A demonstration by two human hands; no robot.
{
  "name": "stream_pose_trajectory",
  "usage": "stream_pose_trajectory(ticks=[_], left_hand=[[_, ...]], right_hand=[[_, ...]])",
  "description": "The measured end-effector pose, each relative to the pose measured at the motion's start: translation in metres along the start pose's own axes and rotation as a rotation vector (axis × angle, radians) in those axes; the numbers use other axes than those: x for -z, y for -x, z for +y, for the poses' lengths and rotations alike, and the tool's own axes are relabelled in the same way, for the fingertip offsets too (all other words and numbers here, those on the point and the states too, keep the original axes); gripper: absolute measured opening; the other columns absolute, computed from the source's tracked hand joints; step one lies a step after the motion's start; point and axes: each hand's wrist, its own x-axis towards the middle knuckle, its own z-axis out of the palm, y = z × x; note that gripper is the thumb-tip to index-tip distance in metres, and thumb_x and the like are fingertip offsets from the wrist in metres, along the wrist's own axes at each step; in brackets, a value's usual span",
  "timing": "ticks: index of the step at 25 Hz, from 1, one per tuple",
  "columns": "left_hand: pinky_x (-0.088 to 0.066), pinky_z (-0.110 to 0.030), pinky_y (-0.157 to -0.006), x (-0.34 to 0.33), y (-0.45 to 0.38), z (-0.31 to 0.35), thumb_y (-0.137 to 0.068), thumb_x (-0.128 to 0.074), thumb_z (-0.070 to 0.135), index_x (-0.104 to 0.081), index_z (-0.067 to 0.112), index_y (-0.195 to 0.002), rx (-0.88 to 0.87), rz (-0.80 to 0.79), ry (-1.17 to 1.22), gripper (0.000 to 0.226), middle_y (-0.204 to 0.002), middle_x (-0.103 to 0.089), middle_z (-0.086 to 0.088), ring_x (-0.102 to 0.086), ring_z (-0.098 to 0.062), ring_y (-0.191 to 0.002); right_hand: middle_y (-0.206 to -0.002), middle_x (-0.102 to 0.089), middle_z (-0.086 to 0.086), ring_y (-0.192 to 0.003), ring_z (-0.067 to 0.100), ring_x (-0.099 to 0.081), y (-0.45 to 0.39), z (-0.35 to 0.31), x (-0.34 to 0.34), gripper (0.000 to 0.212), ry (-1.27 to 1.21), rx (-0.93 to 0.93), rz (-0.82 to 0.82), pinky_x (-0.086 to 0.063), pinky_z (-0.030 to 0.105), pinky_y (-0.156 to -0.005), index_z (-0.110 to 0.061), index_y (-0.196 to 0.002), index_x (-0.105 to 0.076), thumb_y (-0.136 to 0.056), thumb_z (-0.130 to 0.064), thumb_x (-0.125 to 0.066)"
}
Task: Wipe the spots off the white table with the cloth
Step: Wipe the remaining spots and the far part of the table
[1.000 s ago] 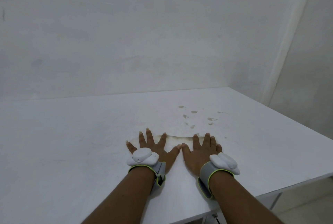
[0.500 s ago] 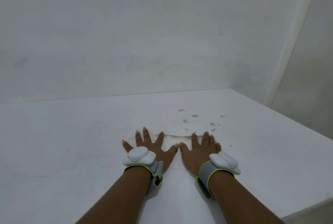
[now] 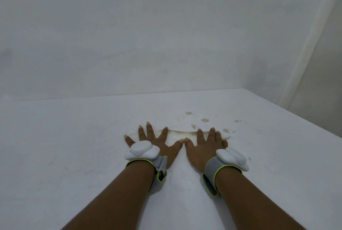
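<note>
A white cloth [image 3: 182, 135] lies flat on the white table [image 3: 64, 146]; its far edge is stained brownish. My left hand [image 3: 159, 142] presses on the cloth's left part with fingers spread straight. My right hand [image 3: 205, 145] presses on its right part, fingers straight too, thumbs nearly touching. Several brownish spots [image 3: 205, 120] lie on the table just beyond and to the right of the cloth's far edge. Both wrists carry grey bands with white devices.
A white wall [image 3: 148, 35] rises behind the table's far edge. The table's right edge [image 3: 305, 118] runs diagonally toward me, with a second wall beyond it.
Both hands have slid the cloth forward, toward the spots; its far edge now lies closer to them. The view has tilted slightly.
</note>
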Motion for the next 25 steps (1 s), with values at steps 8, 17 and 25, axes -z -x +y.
stream_pose_trajectory(ticks=[8, 17, 25], left_hand=[[0.034, -0.063, -0.09, -0.01, -0.04, 0.005, -0.036, 0.015, 0.099, -0.01, 0.063, -0.133, 0.017, -0.086, 0.013, 0.106, -0.159, -0.003, 0.005, 0.008, -0.024, -0.143], [0.003, -0.062, -0.111, -0.012, -0.078, 0.022, -0.034, 0.001, 0.097, -0.021, 0.057, -0.135, 0.03, -0.239, 0.177, 0.112, -0.159, -0.001, -0.001, 0.01, -0.028, -0.143], [0.002, -0.06, -0.11, -0.044, -0.126, 0.035, -0.025, 0.009, 0.102, -0.016, 0.06, -0.131, 0.02, -0.194, 0.159, 0.117, -0.159, -0.001, 0.0, 0.01, -0.029, -0.142]], right_hand=[[-0.159, 0.008, 0.011, -0.146, 0.028, 0.009, -0.034, -0.01, 0.004, 0.072, 0.001, 0.011, -0.03, 0.008, 0.045, -0.116, -0.027, -0.151, -0.004, -0.09, -0.064, -0.013], [-0.159, 0.009, 0.011, -0.146, 0.029, 0.011, -0.074, -0.018, 0.012, 0.07, -0.015, -0.013, -0.054, 0.009, 0.046, -0.116, -0.027, -0.151, -0.005, -0.092, -0.062, -0.016], [-0.159, 0.012, 0.012, -0.146, 0.029, 0.013, -0.118, -0.021, 0.015, 0.068, -0.016, -0.025, -0.089, 0.009, 0.047, -0.116, -0.028, -0.151, -0.004, -0.093, -0.061, -0.016]])
